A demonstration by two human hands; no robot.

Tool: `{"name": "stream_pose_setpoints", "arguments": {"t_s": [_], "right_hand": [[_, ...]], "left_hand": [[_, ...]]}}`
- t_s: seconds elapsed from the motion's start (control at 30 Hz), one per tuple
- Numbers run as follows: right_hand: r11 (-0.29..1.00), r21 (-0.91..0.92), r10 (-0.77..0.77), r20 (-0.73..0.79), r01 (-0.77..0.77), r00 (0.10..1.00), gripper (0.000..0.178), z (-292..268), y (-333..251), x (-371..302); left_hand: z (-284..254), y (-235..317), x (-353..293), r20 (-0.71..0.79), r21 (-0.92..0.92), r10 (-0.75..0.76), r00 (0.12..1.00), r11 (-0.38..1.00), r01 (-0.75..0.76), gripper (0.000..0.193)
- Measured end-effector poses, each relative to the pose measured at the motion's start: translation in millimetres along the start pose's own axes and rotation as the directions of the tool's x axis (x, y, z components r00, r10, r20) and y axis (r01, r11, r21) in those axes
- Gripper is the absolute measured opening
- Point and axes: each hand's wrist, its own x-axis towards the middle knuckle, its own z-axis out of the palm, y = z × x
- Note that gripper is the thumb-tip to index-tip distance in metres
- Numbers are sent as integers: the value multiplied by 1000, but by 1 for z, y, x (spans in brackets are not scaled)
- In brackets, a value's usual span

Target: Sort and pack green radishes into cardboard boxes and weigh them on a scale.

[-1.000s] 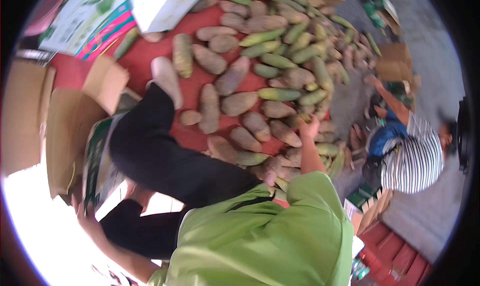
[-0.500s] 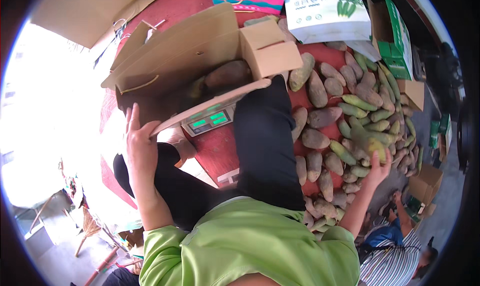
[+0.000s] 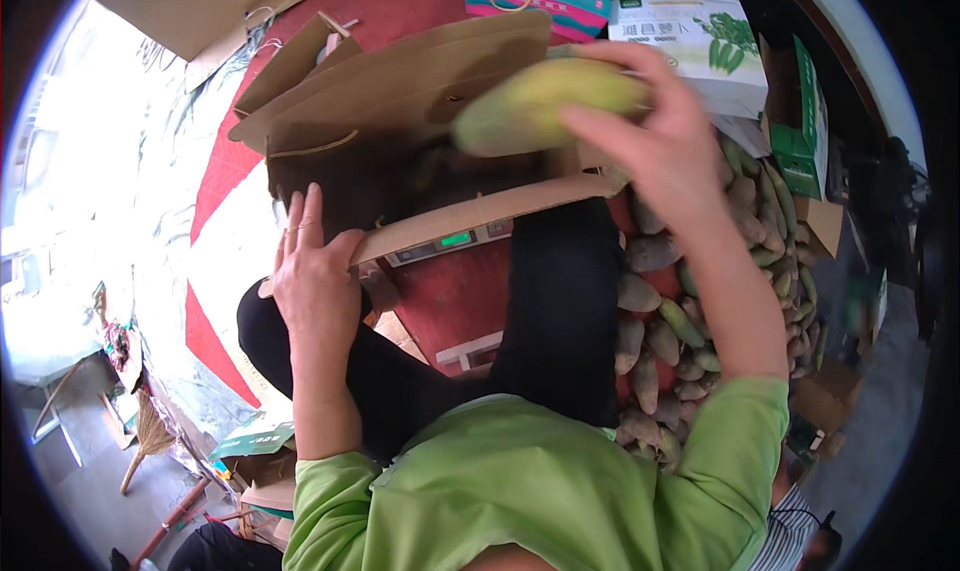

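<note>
A large green radish [image 3: 535, 111], yellowish toward one end and blurred by motion, is in my right hand [image 3: 668, 136], with the thumb and fingers around it. It is above the right part of an open cardboard box [image 3: 400, 96], whose shaded inside hides most of what lies there. My left hand [image 3: 318, 276] is at the box's near left corner, its thumb over the near flap [image 3: 480, 209] and its fingers stretched up along the box's side. Partly covered by that flap, a digital scale [image 3: 450, 243] with a lit green display shows beneath the box.
Several radishes [image 3: 645, 346], many of them muddy, are spread on the red surface to the right. White and green printed cartons [image 3: 690, 36] stand at the back right. A straw broom [image 3: 148, 431] is at the lower left, and a person in stripes [image 3: 785, 536] is at the lower right.
My right hand has carried the radish from the pile on the right up and left to above the box. My left hand stays on the flap. The whole view has shifted somewhat.
</note>
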Motion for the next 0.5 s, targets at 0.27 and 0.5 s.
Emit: {"name": "stream_pose_setpoints", "arguments": {"t_s": [0.27, 0.5], "right_hand": [[981, -182, -29, 217, 70, 976, 46, 21, 9, 27], [934, 22, 343, -325, -356, 881, 32, -149, 64, -70]], "left_hand": [[5, -6, 4, -39, -42, 12, 999, 999, -14, 22], [15, -5, 8, -41, -1, 79, 996, 997, -79, 18]]}}
